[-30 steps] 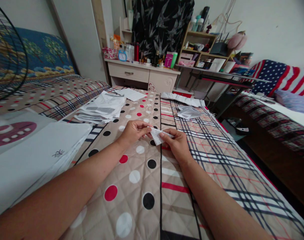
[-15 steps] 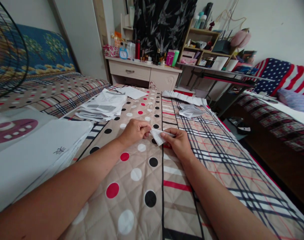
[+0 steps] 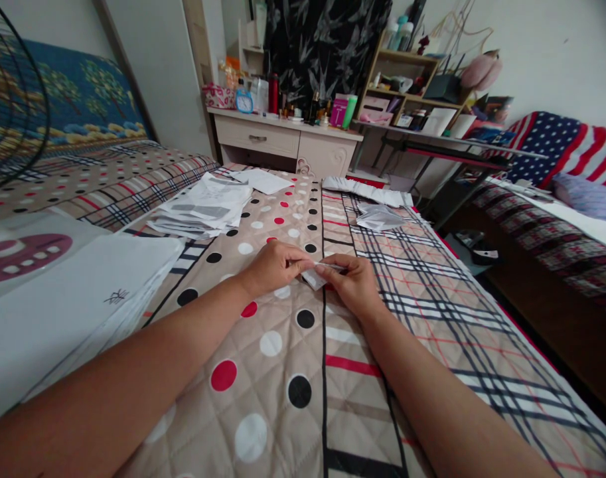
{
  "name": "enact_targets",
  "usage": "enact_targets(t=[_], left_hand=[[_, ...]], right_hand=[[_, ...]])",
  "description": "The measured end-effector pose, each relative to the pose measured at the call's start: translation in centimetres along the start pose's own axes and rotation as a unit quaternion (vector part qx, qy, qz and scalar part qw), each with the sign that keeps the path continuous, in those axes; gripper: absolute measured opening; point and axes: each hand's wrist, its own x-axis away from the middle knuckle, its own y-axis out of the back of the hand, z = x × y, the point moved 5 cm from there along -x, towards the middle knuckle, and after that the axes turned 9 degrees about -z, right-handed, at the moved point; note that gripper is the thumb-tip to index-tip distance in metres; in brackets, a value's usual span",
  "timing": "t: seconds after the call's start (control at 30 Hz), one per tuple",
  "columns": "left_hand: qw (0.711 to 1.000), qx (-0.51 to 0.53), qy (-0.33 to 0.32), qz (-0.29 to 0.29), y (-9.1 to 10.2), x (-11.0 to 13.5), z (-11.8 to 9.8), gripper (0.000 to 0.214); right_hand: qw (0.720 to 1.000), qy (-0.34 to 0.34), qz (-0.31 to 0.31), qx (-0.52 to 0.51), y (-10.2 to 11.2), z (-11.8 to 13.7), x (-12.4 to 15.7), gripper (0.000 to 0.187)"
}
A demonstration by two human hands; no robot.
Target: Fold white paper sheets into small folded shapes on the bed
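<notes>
A small folded piece of white paper (image 3: 314,279) is held between my two hands, just above the patterned bed cover (image 3: 263,425). My left hand (image 3: 275,267) pinches its upper left edge with thumb and fingers. On the other side, my right hand (image 3: 352,279) grips the paper with the thumb on top; the fingers behind it are partly hidden. Beyond my hands on the right lies a small pile of folded grey-white papers (image 3: 379,217). A stack of loose printed sheets (image 3: 203,209) lies beyond my left hand.
At the left, large white sheets (image 3: 78,292) with a handwritten mark lie near a fan (image 3: 46,119). A long white folded strip (image 3: 365,191) rests at the bed's far end. Behind stand a cluttered cabinet (image 3: 255,137) and a shelf (image 3: 407,99). The bed's edge drops off at the right.
My left hand has shifted slightly right along the paper, its thumb now nearer my right thumb. Less of the paper shows between the hands. The view has tilted slightly.
</notes>
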Motion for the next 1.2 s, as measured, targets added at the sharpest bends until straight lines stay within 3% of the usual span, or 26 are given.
enact_targets(t=[0.2,0.4,0.63,0.8,0.97,1.1,1.2], left_hand=[[0.998,-0.004,0.007,-0.056,0.4,0.0,-0.3,0.016],[0.998,0.006,0.012,-0.058,0.3,0.1,-0.2,0.016],[0.985,0.101,0.140,-0.027,-0.2,0.2,0.8,0.016],[0.964,0.152,0.217,-0.006,-0.7,0.3,2.0,0.022],[0.967,0.146,0.206,0.029,-0.9,0.2,2.2,0.023],[0.979,0.083,0.186,0.018,-0.3,0.1,1.9,0.028],[0.975,0.097,0.200,-0.010,0.1,0.1,2.3,0.035]], right_hand=[[1.000,0.009,-0.005,0.022,-0.1,0.4,0.0,0.021],[1.000,-0.018,-0.012,0.010,0.0,0.0,-0.1,0.035],[0.996,-0.066,-0.027,-0.054,0.3,-1.0,-0.4,0.038],[0.994,-0.063,-0.050,-0.068,0.7,-1.5,-0.5,0.034],[0.992,-0.088,-0.068,-0.062,1.0,-1.5,-0.5,0.040],[0.993,-0.094,-0.047,-0.053,1.1,-1.6,-0.6,0.042],[0.993,-0.107,-0.020,-0.054,1.0,-1.9,-0.6,0.041]])
